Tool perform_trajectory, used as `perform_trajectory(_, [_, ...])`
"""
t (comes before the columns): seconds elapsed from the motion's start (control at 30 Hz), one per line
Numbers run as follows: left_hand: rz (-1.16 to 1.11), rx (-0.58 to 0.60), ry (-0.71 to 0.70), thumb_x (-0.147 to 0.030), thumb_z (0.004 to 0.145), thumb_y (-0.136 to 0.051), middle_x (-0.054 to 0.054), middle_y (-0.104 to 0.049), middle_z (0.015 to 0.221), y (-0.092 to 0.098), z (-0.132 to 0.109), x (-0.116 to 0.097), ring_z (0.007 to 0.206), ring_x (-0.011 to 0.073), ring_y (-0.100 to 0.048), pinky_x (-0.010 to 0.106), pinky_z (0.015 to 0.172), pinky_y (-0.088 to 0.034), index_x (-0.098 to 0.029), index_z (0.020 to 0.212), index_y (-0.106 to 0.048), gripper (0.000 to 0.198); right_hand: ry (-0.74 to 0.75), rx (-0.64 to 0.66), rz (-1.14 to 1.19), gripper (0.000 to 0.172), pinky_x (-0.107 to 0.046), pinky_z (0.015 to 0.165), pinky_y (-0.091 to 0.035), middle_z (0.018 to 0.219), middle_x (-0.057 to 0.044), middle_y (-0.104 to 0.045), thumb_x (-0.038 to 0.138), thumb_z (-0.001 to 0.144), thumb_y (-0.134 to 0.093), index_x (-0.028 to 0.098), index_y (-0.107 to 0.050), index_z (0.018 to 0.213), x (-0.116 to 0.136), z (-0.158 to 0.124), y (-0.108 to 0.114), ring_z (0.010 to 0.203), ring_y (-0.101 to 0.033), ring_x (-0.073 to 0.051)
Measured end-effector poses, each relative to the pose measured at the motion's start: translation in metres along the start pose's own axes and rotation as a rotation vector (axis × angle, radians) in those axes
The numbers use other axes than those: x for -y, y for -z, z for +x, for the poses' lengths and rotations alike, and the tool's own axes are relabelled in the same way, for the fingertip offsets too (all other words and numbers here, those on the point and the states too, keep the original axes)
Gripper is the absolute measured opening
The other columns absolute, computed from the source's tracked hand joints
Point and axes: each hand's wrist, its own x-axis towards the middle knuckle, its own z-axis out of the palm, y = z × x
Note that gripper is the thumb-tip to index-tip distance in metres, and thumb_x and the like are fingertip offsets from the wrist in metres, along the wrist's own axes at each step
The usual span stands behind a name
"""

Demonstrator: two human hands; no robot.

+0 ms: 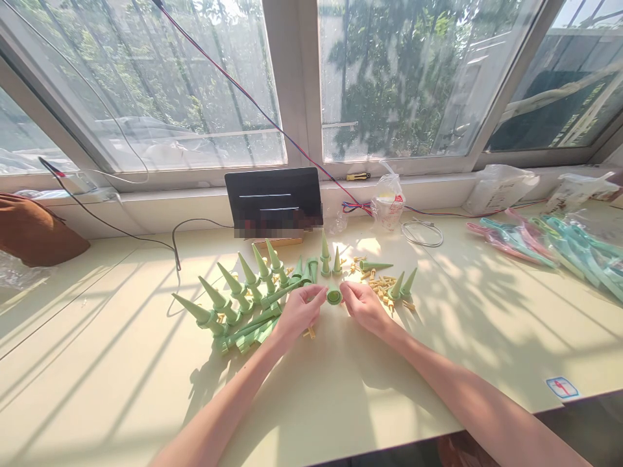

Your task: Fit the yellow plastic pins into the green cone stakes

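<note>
Between my hands is a green plastic cone [333, 297], its round hollow end facing me and its tip not clearly visible. My left hand [300, 310] is closed, with thumb and fingertips pinched at the cone's left edge. Just right of the cone, my right hand [366, 306] is closed in a pinch; what its fingertips hold, if anything, is too small to make out. Several upright green spikes [233, 283] stand in a slanting row left of my left hand. Loose green tubes [253, 329] lie in front of them. Small yellow pegs [382, 285] lie scattered beyond my right hand.
A dark tablet [274, 200] leans by the window sill. Behind my hands stand two more green spikes [325, 256]. A cup in a plastic bag [388, 204], a coiled grey cable [422, 233] and bagged pastel plastic pieces [574, 246] lie to the right. A brown bag [36, 227] sits far left.
</note>
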Motion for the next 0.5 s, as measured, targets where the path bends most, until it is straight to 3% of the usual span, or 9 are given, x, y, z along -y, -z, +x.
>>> perform_trajectory(0.5, [-0.05,-0.034,-0.004,-0.059,0.078,-0.066,-0.009,-0.037,0.049,-0.0016,-0.0005,-0.0024,0.042,0.0074,-0.033,0.02,0.042,-0.027,-0.015,0.115,-0.065,0.058,0.026,-0.002,-0.022,0.049,-0.026,0.053,-0.032,0.051,0.004,-0.04,0.053,0.098,-0.037,0.021,-0.041,0.061,-0.0015,0.0001,-0.0004,0.051,-0.04,-0.012])
